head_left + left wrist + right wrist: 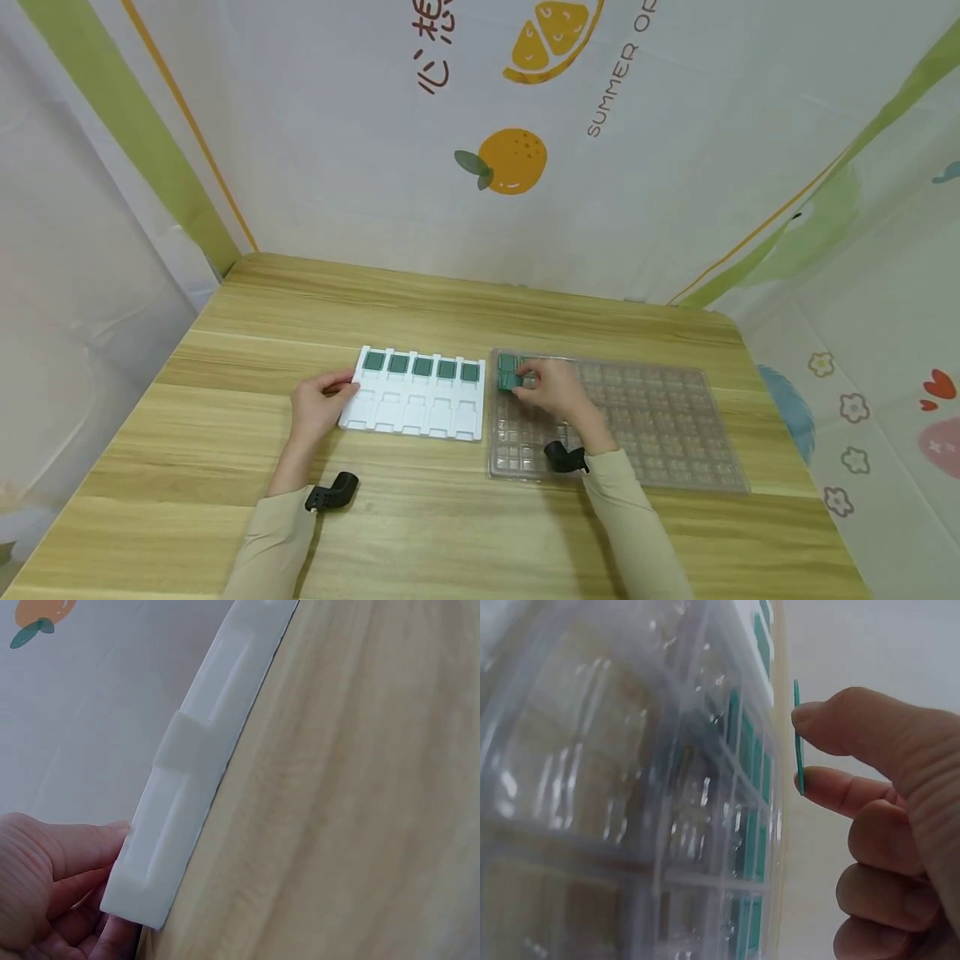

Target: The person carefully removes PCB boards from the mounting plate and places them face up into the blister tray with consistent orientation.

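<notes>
Two beige sleeves enter from the bottom edge of the head view, each with a black wrist mount strapped on, and both hands work low in the middle of the wooden table (225,467).

At centre left, the left hand (318,406) rests against the left edge of a white tray (397,410). The left wrist view shows its thumb and fingers (79,851) pinching that tray's near corner (146,889), with the tray lying flat on the wood. Five dark green chips (422,366) fill the tray's upper row of slots side by side; the rows below them show only white recesses.

Just right of the white tray, touching or nearly touching it, lies a clear blister tray (660,425) with a grid of many small pockets. The right hand (551,390) hovers over its upper left corner, where a few green chips sit in the pockets (508,363). The right wrist view shows the thumb and forefinger (855,720) closed on a thin green chip (799,739), held edge-on to the camera and lifted clear of the clear tray (630,795), while the other fingers curl loosely beneath.

Behind the table, filling the upper half of the frame, hangs a pale cloth backdrop (675,167) printed with an orange (512,160), a lemon slice and lettering.
</notes>
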`<state>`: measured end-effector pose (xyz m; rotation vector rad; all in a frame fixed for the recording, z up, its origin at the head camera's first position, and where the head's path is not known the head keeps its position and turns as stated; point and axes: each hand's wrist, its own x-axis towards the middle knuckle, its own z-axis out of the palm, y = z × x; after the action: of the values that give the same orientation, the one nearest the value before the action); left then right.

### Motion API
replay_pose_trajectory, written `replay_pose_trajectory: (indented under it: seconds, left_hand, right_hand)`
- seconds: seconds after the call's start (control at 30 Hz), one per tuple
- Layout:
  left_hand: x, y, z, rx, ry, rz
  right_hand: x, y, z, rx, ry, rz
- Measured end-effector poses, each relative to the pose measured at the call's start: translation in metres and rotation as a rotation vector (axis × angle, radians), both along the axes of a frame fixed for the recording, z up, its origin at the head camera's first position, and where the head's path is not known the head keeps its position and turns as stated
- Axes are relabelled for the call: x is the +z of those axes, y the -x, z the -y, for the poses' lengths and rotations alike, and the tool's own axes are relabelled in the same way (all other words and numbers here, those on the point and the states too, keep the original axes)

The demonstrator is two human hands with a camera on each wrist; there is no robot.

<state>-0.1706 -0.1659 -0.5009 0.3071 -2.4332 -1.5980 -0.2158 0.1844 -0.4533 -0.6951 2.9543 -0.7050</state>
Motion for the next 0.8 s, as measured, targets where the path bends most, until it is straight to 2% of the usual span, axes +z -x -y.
replay_pose_trajectory:
  seconds: [0.13, 0.63, 0.8]
  left_hand:
    - [0.001, 0.0, 0.0, 0.005, 0.001, -0.002]
    - [0.001, 0.0, 0.0, 0.011, 0.011, 0.002]
    - [0.001, 0.0, -0.001, 0.01, 0.013, -0.006]
  right_hand:
    - [-0.002, 0.001, -0.005, 0.002, -0.012, -0.013]
    - [-0.007, 0.001, -0.022, -0.043, -0.029, 0.039]
    - [-0.009, 0.002, -0.026, -0.034, -0.061, 0.006]
